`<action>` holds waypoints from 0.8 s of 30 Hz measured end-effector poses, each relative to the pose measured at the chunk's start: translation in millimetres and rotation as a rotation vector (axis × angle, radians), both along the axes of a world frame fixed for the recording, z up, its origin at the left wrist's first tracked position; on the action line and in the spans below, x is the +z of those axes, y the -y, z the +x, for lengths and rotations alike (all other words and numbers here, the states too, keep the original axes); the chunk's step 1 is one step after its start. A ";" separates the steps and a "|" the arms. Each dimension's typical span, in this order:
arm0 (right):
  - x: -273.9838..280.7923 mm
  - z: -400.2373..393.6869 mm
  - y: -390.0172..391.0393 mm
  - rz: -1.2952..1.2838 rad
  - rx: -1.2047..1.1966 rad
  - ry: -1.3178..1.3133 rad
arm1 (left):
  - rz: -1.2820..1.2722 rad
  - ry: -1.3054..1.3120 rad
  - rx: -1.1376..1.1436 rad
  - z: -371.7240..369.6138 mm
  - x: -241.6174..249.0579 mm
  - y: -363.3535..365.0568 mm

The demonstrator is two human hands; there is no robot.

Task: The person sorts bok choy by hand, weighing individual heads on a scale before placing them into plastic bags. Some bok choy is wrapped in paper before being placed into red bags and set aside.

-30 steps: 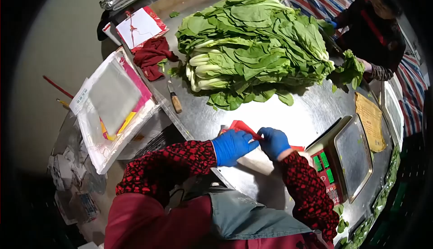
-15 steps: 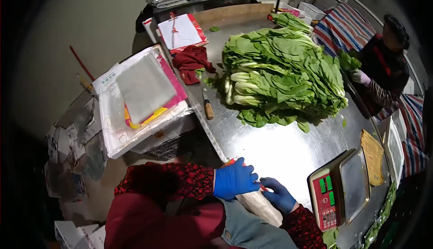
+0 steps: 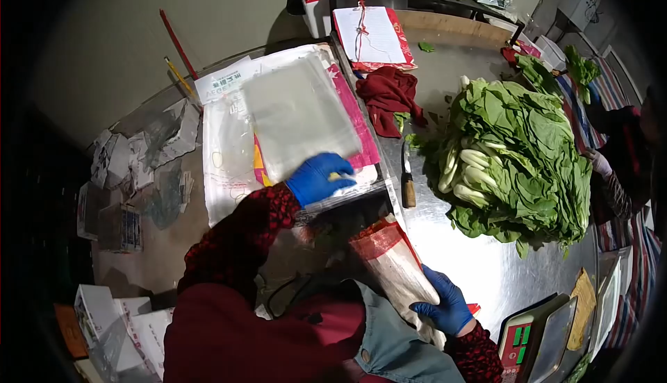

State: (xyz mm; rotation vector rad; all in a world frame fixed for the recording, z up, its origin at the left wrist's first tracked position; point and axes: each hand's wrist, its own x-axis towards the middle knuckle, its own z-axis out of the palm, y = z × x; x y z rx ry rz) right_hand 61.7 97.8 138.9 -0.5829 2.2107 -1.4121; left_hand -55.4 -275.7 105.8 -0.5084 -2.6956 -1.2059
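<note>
By R hand (image 3: 448,305), red-ended pkg (image 3: 396,261) is being gripped (thumb on top), near side & left of greens pile (image 3: 517,168). Farther left of greens pile, L hand (image 3: 318,180) is being held w/ fingers curled at edge of clear bags (image 3: 299,119); whether the pale bit there is being pinched can't be told. Knife (image 3: 409,192) is being supported by metal table (image 3: 455,247), just left of greens pile.

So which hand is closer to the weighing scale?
Right. The right hand holds the red-and-white bundle just left of the scale; the left hand is farther away, by the clear plastic sheets.
</note>
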 end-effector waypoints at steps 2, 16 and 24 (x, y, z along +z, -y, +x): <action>-2.1 -12.4 16.2 -0.041 0.012 -0.030 | -0.295 -0.208 0.297 -27.9 -30.0 51.4; 9.4 -75.5 89.5 -0.016 0.068 -0.239 | -0.100 0.159 0.505 -61.5 -52.9 119.0; 19.0 -104.5 115.2 -0.009 0.117 -0.270 | -0.303 0.177 0.167 -48.5 -17.1 84.9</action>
